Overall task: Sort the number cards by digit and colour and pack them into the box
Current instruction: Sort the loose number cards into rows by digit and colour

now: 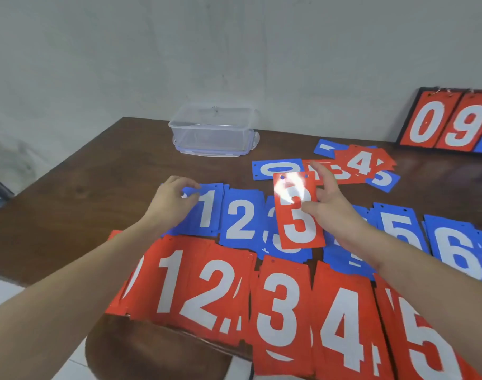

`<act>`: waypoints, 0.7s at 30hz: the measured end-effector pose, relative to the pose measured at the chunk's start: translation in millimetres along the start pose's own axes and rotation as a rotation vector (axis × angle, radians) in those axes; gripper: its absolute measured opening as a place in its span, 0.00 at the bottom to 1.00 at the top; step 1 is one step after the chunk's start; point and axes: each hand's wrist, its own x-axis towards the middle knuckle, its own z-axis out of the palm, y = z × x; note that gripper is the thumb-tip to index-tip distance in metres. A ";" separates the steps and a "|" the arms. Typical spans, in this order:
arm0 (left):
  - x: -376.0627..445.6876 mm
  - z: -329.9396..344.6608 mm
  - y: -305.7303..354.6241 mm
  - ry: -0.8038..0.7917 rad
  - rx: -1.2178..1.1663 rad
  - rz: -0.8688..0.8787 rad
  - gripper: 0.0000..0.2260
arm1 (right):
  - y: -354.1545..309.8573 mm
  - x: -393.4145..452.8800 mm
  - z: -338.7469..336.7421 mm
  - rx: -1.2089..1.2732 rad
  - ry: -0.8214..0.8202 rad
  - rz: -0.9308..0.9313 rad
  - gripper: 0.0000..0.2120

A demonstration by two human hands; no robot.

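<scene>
Your right hand (334, 212) is gripping a red 3 card (299, 212) by its right edge, thumb across the face and fingers behind, and is holding it upright above the blue 3 pile (278, 242). Glare is washing out the card's upper half. Your left hand (174, 200) is resting with curled fingers on the top left corner of the blue 1 pile (208, 212), pinching at a card edge there.

Taking the held card as the landmark: the blue 2 pile (241, 218) is lying just left of it, and the blue 5 pile (399, 229) and blue 6 pile (456, 250) are lying to its right. Nearer you, the red row is overhanging the front edge of the table (83, 187), with the red 3 pile (281, 311) directly below the card. Beyond the card, unsorted cards (360, 165) are lying loosely overlapped. The clear plastic box (213, 130) is standing open, well beyond and to the left, near the wall. Bare tabletop is showing between it and the blue piles.
</scene>
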 end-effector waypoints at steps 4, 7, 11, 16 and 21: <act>-25.5 16.9 13.9 -0.044 -0.073 0.079 0.06 | -1.8 -26.8 -5.7 -0.010 0.048 -0.020 0.30; -41.4 24.1 18.0 -0.081 -0.077 0.134 0.07 | -1.0 -43.7 -7.5 -0.010 0.087 0.000 0.19; -64.4 26.5 15.1 -0.120 -0.067 0.183 0.06 | 7.1 -63.4 -2.6 -0.140 0.104 0.116 0.05; -85.4 24.2 9.1 -0.155 -0.075 0.224 0.07 | 18.2 -83.9 15.0 -0.286 0.072 0.104 0.07; -98.9 19.5 9.7 -0.143 -0.110 0.241 0.07 | 30.0 -91.1 27.8 -0.493 -0.051 0.005 0.06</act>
